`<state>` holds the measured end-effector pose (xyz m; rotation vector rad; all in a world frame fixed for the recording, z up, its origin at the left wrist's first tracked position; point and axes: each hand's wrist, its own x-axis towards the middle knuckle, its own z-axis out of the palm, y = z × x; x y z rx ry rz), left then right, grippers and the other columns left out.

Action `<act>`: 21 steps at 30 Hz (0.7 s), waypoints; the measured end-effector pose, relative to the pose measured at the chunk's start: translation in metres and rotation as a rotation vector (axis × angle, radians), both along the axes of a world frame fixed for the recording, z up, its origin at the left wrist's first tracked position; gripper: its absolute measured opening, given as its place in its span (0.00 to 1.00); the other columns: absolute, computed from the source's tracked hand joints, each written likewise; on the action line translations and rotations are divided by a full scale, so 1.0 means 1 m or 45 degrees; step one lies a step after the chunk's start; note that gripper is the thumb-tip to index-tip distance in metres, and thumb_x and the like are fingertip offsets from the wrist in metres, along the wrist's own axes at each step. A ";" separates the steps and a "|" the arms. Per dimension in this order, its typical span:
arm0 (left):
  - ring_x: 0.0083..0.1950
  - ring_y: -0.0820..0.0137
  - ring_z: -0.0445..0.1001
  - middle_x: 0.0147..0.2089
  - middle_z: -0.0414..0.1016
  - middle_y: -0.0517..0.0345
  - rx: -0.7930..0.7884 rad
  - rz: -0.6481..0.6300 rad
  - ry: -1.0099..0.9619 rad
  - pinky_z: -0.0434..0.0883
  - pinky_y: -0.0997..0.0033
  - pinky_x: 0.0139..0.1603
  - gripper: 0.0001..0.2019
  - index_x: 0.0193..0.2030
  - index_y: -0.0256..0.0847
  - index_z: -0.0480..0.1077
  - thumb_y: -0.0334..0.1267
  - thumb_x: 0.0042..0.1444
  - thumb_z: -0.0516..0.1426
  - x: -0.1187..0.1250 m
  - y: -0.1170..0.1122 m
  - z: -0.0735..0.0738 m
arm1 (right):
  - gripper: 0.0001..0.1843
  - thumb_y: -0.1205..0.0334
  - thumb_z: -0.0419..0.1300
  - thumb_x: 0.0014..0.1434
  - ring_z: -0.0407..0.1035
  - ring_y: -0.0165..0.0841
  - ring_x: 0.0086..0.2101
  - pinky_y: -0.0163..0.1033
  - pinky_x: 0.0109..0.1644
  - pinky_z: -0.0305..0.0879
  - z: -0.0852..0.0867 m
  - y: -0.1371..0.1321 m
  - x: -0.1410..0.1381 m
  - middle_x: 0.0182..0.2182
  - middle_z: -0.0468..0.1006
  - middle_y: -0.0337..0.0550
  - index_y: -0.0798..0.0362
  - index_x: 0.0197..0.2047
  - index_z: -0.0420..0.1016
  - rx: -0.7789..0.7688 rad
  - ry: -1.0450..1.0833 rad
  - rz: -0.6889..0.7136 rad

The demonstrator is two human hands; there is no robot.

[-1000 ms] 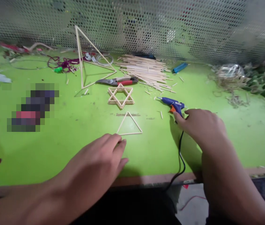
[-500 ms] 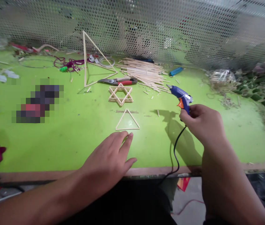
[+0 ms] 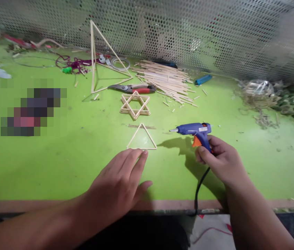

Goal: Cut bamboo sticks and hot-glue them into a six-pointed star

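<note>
My right hand (image 3: pixel 221 161) grips the handle of a blue glue gun (image 3: pixel 195 131) with an orange trigger. Its nozzle points left, toward a small flat triangle of wooden sticks (image 3: pixel 141 138) on the green table (image 3: pixel 84 152). My left hand (image 3: pixel 122 182) lies flat with fingers stretched out, and its fingertips touch the triangle's near edge. A black cord (image 3: pixel 200 185) runs from the gun down over the table's front edge.
Beyond the triangle lie a star of sticks (image 3: pixel 135 104), red-handled pliers (image 3: pixel 133 89), a tall stick pyramid (image 3: pixel 104 60) and a heap of loose sticks (image 3: pixel 166 80). A blue lighter-like object (image 3: pixel 202 79) and straw scraps (image 3: pixel 266 97) sit at right. A perforated metal screen (image 3: pixel 162 31) closes the back.
My right hand picked the glue gun up off the table and swung it down and left, so its nozzle now aims at the triangle. My left hand slid up to the triangle's edge.
</note>
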<state>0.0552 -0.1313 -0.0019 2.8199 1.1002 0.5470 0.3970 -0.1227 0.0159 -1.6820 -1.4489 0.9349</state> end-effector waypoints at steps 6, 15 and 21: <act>0.71 0.41 0.76 0.72 0.77 0.28 0.133 -0.051 0.040 0.72 0.43 0.74 0.33 0.76 0.17 0.68 0.48 0.80 0.57 -0.001 0.001 -0.001 | 0.08 0.56 0.71 0.64 0.71 0.32 0.21 0.36 0.25 0.67 0.005 0.000 -0.006 0.22 0.80 0.38 0.47 0.39 0.76 -0.050 -0.031 0.040; 0.69 0.44 0.77 0.71 0.78 0.31 0.083 -0.010 0.079 0.70 0.47 0.74 0.30 0.76 0.19 0.70 0.46 0.80 0.57 0.003 0.003 0.005 | 0.08 0.60 0.70 0.64 0.71 0.30 0.20 0.33 0.23 0.66 0.008 0.000 -0.008 0.21 0.80 0.35 0.46 0.38 0.74 -0.040 0.007 0.078; 0.70 0.42 0.76 0.72 0.76 0.30 0.055 -0.017 0.108 0.71 0.46 0.74 0.31 0.77 0.19 0.68 0.45 0.79 0.57 0.003 0.002 0.006 | 0.11 0.57 0.69 0.71 0.76 0.30 0.22 0.33 0.26 0.73 0.014 0.000 -0.006 0.27 0.83 0.40 0.48 0.35 0.79 -0.149 0.140 0.190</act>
